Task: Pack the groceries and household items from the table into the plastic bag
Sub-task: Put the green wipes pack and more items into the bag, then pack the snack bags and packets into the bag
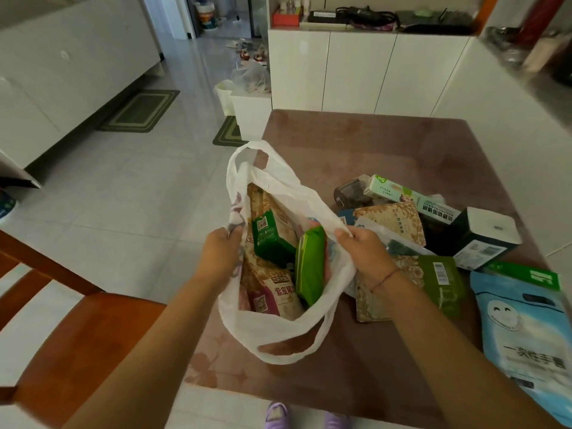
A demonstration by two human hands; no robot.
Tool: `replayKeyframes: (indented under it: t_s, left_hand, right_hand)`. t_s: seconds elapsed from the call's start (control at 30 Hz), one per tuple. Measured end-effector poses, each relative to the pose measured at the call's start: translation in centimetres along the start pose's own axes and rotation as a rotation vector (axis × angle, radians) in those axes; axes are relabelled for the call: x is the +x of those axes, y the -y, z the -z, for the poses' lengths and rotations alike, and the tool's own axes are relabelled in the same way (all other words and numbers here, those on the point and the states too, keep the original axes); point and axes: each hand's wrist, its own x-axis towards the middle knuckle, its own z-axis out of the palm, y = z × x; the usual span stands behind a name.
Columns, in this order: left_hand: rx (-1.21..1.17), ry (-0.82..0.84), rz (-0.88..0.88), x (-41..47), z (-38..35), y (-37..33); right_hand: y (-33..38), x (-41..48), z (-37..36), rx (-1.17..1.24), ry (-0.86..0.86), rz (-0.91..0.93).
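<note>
The white bag (278, 332) stands on the brown table (371, 144), close to its left edge, and its mouth is held wide. The left hand (221, 252) grips the left side of the rim with curled fingers. The right hand (365, 252) pinches the right side of the rim between thumb and fingers. The two hands are apart, one at each side of the opening. Inside the bag I see a green pack (309, 267) standing on its edge near the right hand, a pouch with green top (269, 239) leaning beside it, and lower a pouch with purple label (272, 295). To the right of the bag more goods lie on the table in a heap: a long box (411, 199), a dark box (486, 239) with white top, a brown and green pouch (433, 283) partly hidden by the right wrist, and a blue pouch (526, 329) at the near right corner. A wooden chair (77, 335) is at the left of the table
</note>
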Motion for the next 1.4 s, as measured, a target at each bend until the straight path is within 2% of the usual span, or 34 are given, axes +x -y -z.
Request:
replayKeyframes:
  t_s: [0.07, 0.13, 0.2, 0.3, 0.37, 0.43, 0.5, 0.53, 0.57, 0.63, 0.67, 0.73, 0.8, 0.93, 1.23, 1.3, 1.4]
  left_hand:
    - [-0.144, 0.030, 0.003, -0.4, -0.8, -0.8]
    - [-0.175, 0.064, -0.003, -1.0, -1.4, -1.3]
    - [-0.165, 0.066, 0.006, -1.4, -2.2, -1.0]
    - [-0.099, 0.005, -0.014, -1.7, -3.0, 0.7]
    - [-0.045, -0.014, 0.033, -1.6, -3.1, 1.8]
    - [-0.051, -0.008, 0.063, -1.6, -2.9, 2.4]
    - [-0.075, -0.010, 0.046, -1.6, -2.7, 2.6]
    - [-0.085, -0.017, 0.025, -1.6, -2.6, 2.7]
    - [-0.099, -0.022, 0.009, -1.5, -2.6, 2.8]
    - [-0.123, -0.031, 0.002, -1.4, -2.5, 2.9]
    - [-0.130, -0.031, 0.004, -1.5, -2.6, 2.9]
    - [-0.130, -0.031, 0.010, -1.7, -2.6, 2.8]
    - [-0.135, -0.042, 0.002, -2.1, -2.7, 2.6]
    - [-0.158, -0.065, -0.002, -2.3, -2.4, 2.4]
    - [-0.208, -0.066, 0.016, -2.5, -2.7, 2.6]
    - [-0.219, -0.072, 0.010, -2.7, -2.7, 2.4]
    - [-0.203, -0.107, -0.001, -2.6, -2.3, 2.3]
  right_hand:
    - [0.3, -0.6, 0.7, 0.083, 0.016, -0.015]
    - [0.3, -1.2, 1.2, 0.176, 0.036, -0.048]
    - [-0.2, -1.7, 1.5, 0.235, 0.031, -0.042]
    - [-2.0, -2.1, 1.6, 0.137, 0.005, -0.011]
    - [-3.3, -2.4, 1.5, 0.091, 0.043, -0.042]
    - [-4.1, -2.3, 2.1, 0.208, 0.067, -0.095]
    - [-4.9, -1.6, 3.6, 0.280, -0.019, -0.129]
    - [-5.7, -1.0, 4.7, 0.172, -0.087, -0.104]
    - [-6.5, -0.3, 5.9, -0.049, -0.113, -0.055]
    - [-8.3, 0.9, 7.6, -0.691, -0.019, 0.001]
    - [-8.9, 1.3, 7.9, -0.933, 0.046, 0.017]
    - [-9.7, 1.9, 8.1, -1.149, 0.095, 0.060]
    - [-10.2, 2.1, 7.8, -1.255, 0.043, 0.107]
    - [-11.6, 1.7, 7.8, -1.306, -0.015, 0.059]
    - [-11.8, 1.8, 9.2, -1.437, 0.124, -0.056]
    - [-11.5, 2.0, 9.7, -1.497, 0.197, -0.018]
    - [-10.2, 2.0, 11.1, -1.389, 0.243, 0.062]
